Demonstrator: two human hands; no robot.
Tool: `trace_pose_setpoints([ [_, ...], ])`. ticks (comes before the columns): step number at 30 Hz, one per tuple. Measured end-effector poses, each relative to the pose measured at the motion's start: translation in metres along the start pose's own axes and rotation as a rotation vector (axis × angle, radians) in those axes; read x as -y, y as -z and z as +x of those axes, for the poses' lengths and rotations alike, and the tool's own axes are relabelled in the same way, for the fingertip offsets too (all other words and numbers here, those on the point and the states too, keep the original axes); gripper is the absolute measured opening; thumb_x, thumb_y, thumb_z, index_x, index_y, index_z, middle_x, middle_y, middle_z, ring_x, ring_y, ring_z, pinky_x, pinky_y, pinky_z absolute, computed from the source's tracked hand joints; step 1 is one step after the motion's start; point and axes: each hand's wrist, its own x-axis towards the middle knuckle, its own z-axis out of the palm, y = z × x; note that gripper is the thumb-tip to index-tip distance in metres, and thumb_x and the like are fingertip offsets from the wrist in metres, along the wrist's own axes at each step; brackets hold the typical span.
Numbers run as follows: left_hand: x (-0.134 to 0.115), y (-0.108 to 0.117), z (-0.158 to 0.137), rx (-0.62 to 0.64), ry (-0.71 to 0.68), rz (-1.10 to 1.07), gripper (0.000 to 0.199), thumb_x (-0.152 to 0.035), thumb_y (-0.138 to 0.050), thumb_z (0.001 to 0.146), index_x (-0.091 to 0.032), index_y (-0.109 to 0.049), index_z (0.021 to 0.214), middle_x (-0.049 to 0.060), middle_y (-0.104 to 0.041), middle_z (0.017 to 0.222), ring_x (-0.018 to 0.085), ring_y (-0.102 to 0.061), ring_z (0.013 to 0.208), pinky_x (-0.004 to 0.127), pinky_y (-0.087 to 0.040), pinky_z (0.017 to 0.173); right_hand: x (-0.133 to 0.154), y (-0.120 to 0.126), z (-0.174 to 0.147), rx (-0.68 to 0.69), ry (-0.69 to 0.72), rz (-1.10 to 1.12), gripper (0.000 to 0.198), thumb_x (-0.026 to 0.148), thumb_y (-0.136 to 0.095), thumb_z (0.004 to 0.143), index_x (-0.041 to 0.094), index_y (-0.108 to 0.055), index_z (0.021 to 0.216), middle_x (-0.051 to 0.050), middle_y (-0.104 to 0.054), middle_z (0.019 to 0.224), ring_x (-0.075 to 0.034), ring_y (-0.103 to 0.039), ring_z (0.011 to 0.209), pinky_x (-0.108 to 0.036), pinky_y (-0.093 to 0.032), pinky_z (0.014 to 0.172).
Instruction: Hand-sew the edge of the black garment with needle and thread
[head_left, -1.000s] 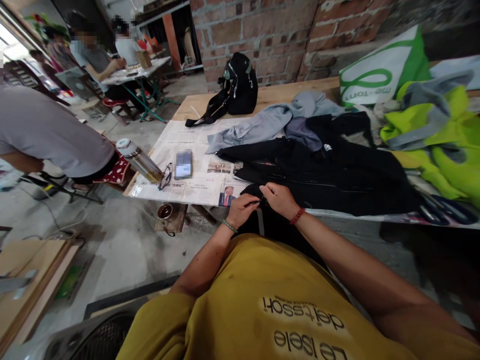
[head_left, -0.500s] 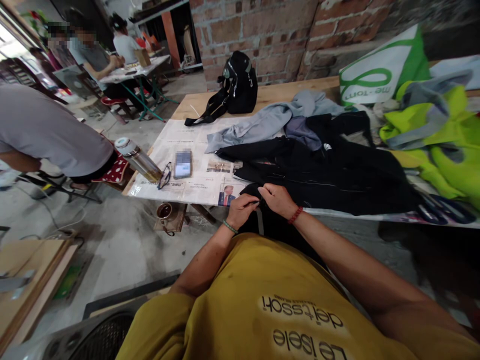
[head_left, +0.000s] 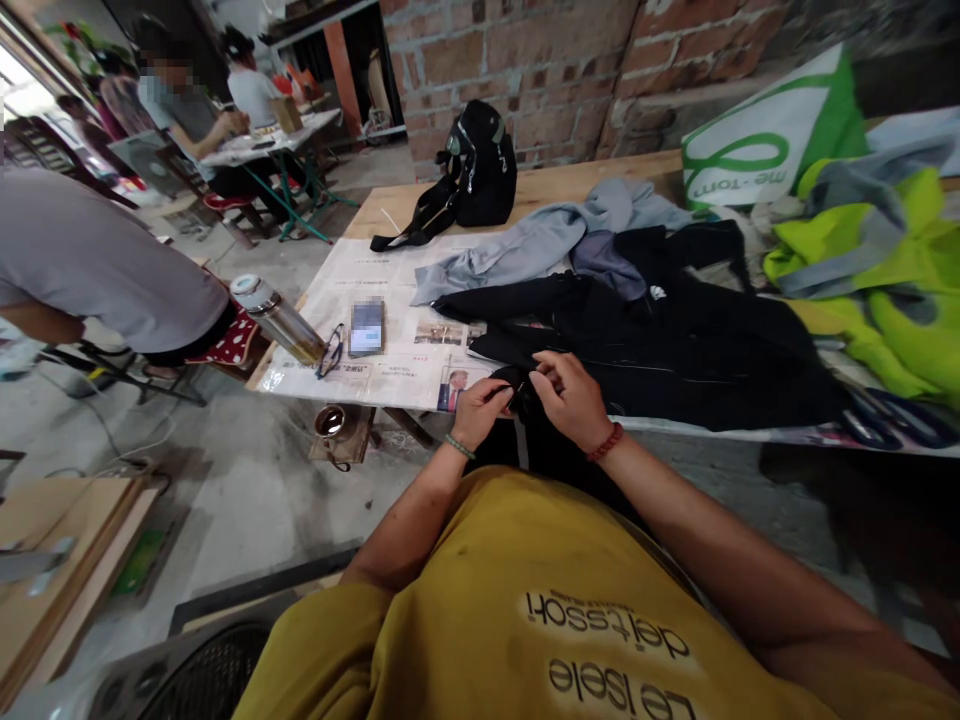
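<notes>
A black jacket (head_left: 697,340) with a small white logo lies spread over the table, its near edge reaching down to my hands. My left hand (head_left: 482,410), with a green bead bracelet, pinches a folded bit of the black cloth at the table's front edge. Close to its right is my right hand (head_left: 571,400), wearing a red bracelet. Its fingers are curled and the thumb and forefinger come together by the cloth; anything between them is too small to make out.
On the newspaper-covered table (head_left: 405,385) are a phone (head_left: 367,327), glasses (head_left: 330,352), a flask (head_left: 277,318), a black bag (head_left: 480,165), grey clothing (head_left: 510,255), yellow-green clothing (head_left: 900,300) and a white-green bag (head_left: 772,140). A cup (head_left: 331,424) stands lower. Another person (head_left: 112,260) sits left.
My right hand has moved slightly right, away from my left hand, and its fingers have loosened and lifted. My left hand still pinches the cloth, more of which shows between the hands.
</notes>
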Motion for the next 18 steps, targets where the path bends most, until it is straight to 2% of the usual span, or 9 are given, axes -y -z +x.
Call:
trace_pose_setpoints([
  [2,-0.002,0.000,0.001,-0.020,0.018,-0.008,0.017,-0.032,-0.063,0.075,-0.016,-0.065,0.080,-0.002,-0.059,0.063,0.006,-0.050,0.047,0.018,-0.042,0.044,0.003,0.005,-0.011,-0.057,0.084,-0.056,0.035,0.034,-0.052,0.082,0.019,-0.053,0.114,-0.011,-0.059,0.102,-0.022,-0.057,0.090,-0.037,-0.044,0.081],
  [5,-0.003,0.000,0.003,-0.049,0.091,-0.032,0.018,-0.034,-0.063,0.075,-0.017,-0.064,0.079,-0.004,-0.056,0.054,0.007,-0.049,0.044,0.018,-0.039,0.041,0.001,0.004,-0.031,0.047,0.227,-0.157,0.052,0.039,-0.059,0.077,0.019,-0.047,0.124,-0.014,-0.055,0.117,-0.029,-0.048,0.112,-0.047,-0.036,0.093],
  [7,-0.002,0.000,0.004,-0.050,0.151,-0.050,0.019,-0.036,-0.061,0.076,-0.017,-0.063,0.080,-0.006,-0.053,0.048,0.006,-0.046,0.040,0.018,-0.035,0.038,-0.006,0.002,-0.040,0.102,0.250,-0.212,0.056,0.039,-0.060,0.076,0.018,-0.046,0.126,-0.015,-0.054,0.121,-0.031,-0.045,0.117,-0.049,-0.034,0.095],
  [9,-0.001,0.001,0.005,-0.045,0.184,-0.062,0.020,-0.037,-0.061,0.077,-0.017,-0.062,0.080,-0.006,-0.052,0.046,0.005,-0.043,0.036,0.018,-0.030,0.036,-0.016,0.001,-0.042,0.096,0.218,-0.237,0.043,0.031,-0.056,0.079,0.018,-0.051,0.120,-0.014,-0.059,0.114,-0.030,-0.048,0.114,-0.049,-0.035,0.093],
  [12,-0.001,0.000,0.007,-0.052,0.194,-0.086,0.022,-0.038,-0.062,0.076,-0.017,-0.061,0.076,-0.006,-0.051,0.045,0.005,-0.043,0.035,0.017,-0.026,0.035,-0.029,0.006,-0.037,0.041,0.118,-0.188,0.019,0.020,-0.047,0.084,0.020,-0.060,0.098,-0.009,-0.066,0.091,-0.024,-0.058,0.094,-0.042,-0.042,0.083],
  [15,-0.001,-0.001,0.007,-0.058,0.197,-0.114,0.022,-0.039,-0.063,0.073,-0.017,-0.059,0.074,-0.007,-0.050,0.046,0.005,-0.045,0.037,0.017,-0.026,0.035,-0.033,0.012,-0.033,-0.057,0.020,-0.100,0.013,0.021,-0.047,0.084,0.021,-0.059,0.090,-0.006,-0.065,0.082,-0.020,-0.060,0.080,-0.036,-0.045,0.074],
  [18,-0.002,-0.002,0.006,-0.052,0.196,-0.110,0.023,-0.039,-0.063,0.073,-0.016,-0.058,0.073,-0.007,-0.050,0.046,0.005,-0.044,0.036,0.017,-0.026,0.035,-0.025,0.009,-0.036,-0.072,0.056,-0.100,0.019,0.027,-0.053,0.082,0.021,-0.057,0.099,-0.006,-0.065,0.085,-0.022,-0.060,0.083,-0.038,-0.045,0.078],
])
